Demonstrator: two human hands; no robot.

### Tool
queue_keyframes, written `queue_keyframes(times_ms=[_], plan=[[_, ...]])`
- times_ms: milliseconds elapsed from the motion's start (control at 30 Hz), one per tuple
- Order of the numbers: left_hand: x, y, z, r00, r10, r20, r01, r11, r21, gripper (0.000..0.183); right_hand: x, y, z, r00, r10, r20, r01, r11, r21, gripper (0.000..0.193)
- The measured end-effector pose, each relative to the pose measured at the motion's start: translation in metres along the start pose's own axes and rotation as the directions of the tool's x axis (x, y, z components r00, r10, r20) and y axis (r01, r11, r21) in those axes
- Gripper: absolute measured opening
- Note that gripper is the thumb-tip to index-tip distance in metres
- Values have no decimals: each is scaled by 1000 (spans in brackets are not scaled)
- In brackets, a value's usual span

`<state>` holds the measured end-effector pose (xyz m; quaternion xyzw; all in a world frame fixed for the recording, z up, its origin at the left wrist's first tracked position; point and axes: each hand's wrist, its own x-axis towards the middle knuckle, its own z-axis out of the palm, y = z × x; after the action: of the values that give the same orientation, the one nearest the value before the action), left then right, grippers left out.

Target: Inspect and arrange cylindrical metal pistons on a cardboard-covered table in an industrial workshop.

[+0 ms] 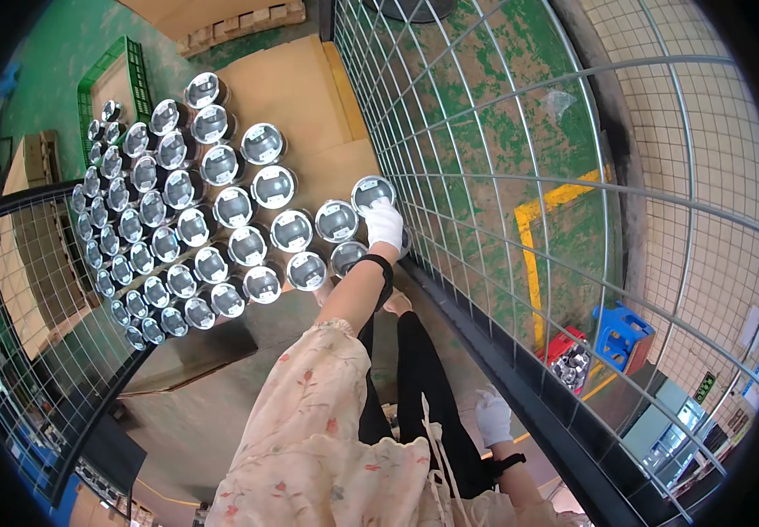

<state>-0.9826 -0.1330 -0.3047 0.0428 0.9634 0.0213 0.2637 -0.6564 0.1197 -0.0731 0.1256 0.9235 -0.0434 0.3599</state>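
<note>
My left hand (385, 226), in a white glove with a black band at the wrist, reaches forward with its fingers closed over the near edge of a shiny round metal part (372, 190). That part sits at the right end of a layer of several similar parts, next to the wire mesh. Each one has a mirror-like round top and darker sides. Close by the hand are two more, a round part (336, 221) to its left and another (348, 258) partly behind my wrist. My right hand (494, 418), also gloved, hangs low at my right side, fingers loosely extended and holding nothing.
Brown cardboard (331, 114) lies beyond the parts. Wire mesh panels stand on the right (485, 176) and left (24, 351), with a black frame bar (494, 360) near my legs. A green crate (139, 79) is at the far left. Beyond the right mesh are a red crate (566, 358) and blue stool (623, 332).
</note>
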Motion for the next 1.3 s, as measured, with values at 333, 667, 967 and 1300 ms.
queue_keyframes(times_ms=[333, 667, 967, 1300], plan=[[2, 9, 19, 997, -61, 55, 60, 998, 27, 28, 4, 21, -2, 1000, 4, 30, -7, 995, 95, 25], [-89, -65, 8, 845, -243, -477, -121, 782, -612, 21, 20, 23, -5, 958, -227, -174, 212, 972, -98, 17], [-93, -159, 61, 988, -44, -149, 7, 970, -241, 51, 29, -14, -31, 987, -162, 11, 161, 984, 77, 19], [-107, -176, 88, 919, 88, -385, -181, 961, -211, 29, 32, -21, -28, 994, -95, 61, 86, 988, 130, 20]])
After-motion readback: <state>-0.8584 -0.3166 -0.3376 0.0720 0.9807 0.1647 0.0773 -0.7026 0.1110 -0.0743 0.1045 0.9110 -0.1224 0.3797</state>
